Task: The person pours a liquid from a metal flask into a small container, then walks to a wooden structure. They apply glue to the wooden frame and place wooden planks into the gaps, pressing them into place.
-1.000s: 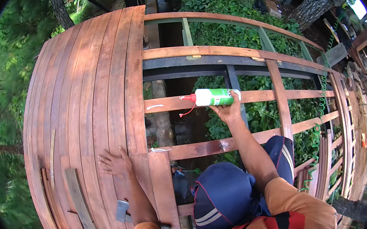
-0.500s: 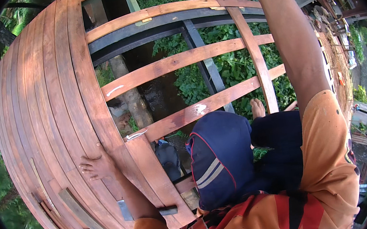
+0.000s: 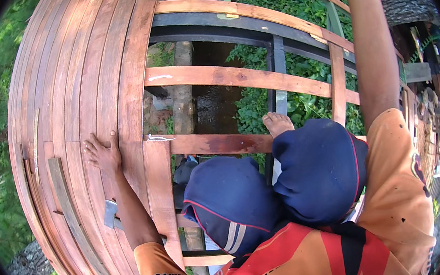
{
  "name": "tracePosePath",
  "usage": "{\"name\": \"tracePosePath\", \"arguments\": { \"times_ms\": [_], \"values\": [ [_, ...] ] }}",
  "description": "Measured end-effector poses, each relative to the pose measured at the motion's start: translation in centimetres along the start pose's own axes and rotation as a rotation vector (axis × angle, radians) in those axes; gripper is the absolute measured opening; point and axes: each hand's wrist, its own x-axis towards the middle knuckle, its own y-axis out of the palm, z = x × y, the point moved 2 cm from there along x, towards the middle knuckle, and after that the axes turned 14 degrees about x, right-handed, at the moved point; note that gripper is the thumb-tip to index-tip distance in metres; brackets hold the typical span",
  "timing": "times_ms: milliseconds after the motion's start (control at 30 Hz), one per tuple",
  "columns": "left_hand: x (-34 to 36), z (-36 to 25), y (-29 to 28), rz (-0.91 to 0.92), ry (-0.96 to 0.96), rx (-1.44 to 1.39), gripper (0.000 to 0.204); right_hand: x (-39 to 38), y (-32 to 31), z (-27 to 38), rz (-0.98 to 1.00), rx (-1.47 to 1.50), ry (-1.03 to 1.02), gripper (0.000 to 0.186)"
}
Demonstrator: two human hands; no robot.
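Note:
My left hand (image 3: 103, 155) lies flat on the reddish wooden deck planks (image 3: 67, 62), fingers spread and nothing in it. Under my left forearm rests a tool with a flat grey metal head (image 3: 110, 214); my arm hides most of its handle. My right arm (image 3: 373, 55) reaches up past the top edge of the picture, so the hand is out of sight. Across the opening run bare wooden joists (image 3: 246, 80). My bare foot (image 3: 278, 123) is at the joist in front of my bent knees (image 3: 231, 190).
Loose wood strips (image 3: 70, 201) lie on the left of the deck. Between the joists are gaps, with dark metal beams (image 3: 277, 57), a concrete ledge (image 3: 182, 95), water and green plants (image 3: 300, 30) below. A tree trunk (image 3: 409, 8) stands at the right.
My view and body have shifted. My bare foot has come forward to the joist, and both bent knees now show. The left hand stays on the planks; my right arm still reaches up.

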Motion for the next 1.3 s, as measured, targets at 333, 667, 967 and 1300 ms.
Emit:
{"name": "tracePosePath", "arguments": {
  "times_ms": [333,667,967,1300],
  "values": [
    [-2.5,1.0,-12.1,0.763,-0.002,-0.274,0.083,-15.2,-20.4,-20.6,-0.768,0.626,0.471,0.096],
    [-5.1,-24.2,-19.5,0.658,1.022,0.220,0.082,-14.3,-27.1,-17.8,-0.641,0.628,0.390,0.084],
    [6.3,-33.2,-12.3,0.230,0.480,-0.062,0.109,-16.2,-26.4,-14.5,-0.684,0.488,0.439,0.071],
    [12.0,-35.2,-3.2,-0.014,0.416,0.342,0.097,-16.1,-26.5,-10.4,-0.614,0.299,0.407,0.077]
  ]
}}
